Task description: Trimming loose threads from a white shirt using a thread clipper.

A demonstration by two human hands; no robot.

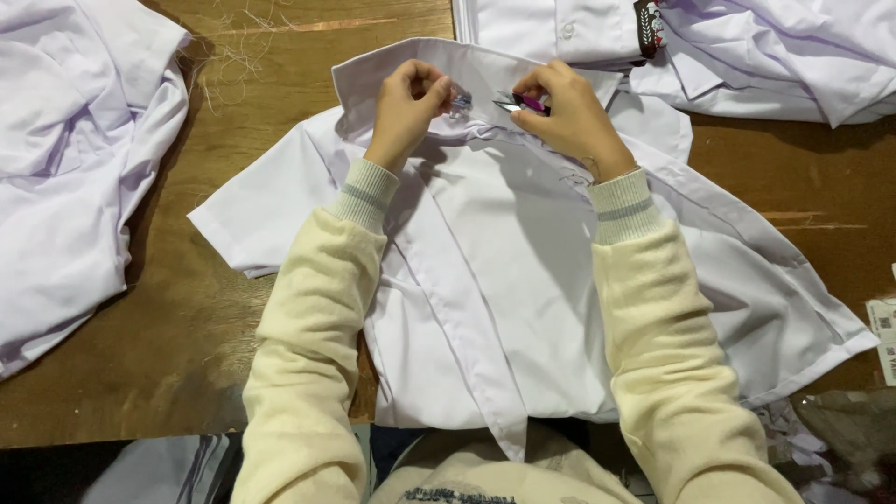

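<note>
A white short-sleeved shirt (485, 280) lies spread on the wooden table (168, 308), collar away from me. My left hand (408, 107) pinches the collar area, fingers closed on the cloth near a small shiny bit. My right hand (569, 112) grips a small thread snip with a pink handle (523, 103), its metal tip pointing left at the collar. Both hands are close together, a few centimetres apart. Cream sleeves with ribbed cuffs cover my arms.
A heap of white shirts (65, 159) lies at the left. More folded white shirts (709, 47) are at the top right, one with a dark badge (650, 26). Loose threads (233, 51) lie at the back. Paper tags (885, 336) sit at the right edge.
</note>
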